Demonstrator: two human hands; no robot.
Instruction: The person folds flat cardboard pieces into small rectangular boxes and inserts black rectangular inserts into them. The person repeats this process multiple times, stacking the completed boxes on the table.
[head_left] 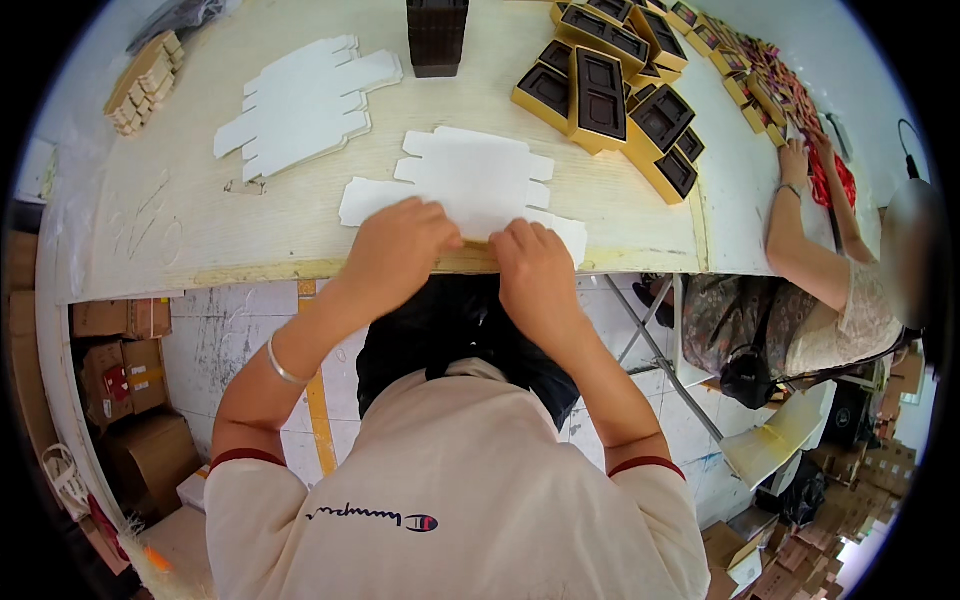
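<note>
Pressing flat white box blank (470, 180), long axis left-right along table edge (300, 268); left hand (395, 250), right hand (535, 270) grip clamped on near edge.

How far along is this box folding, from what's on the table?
Early on, it seems. Both hands, left hand and right hand, press one flat white cardboard cutout at the table edge. A stack of flat cutouts waits unfolded. The gold trays sit piled nearby; no finished white box shows.
</note>
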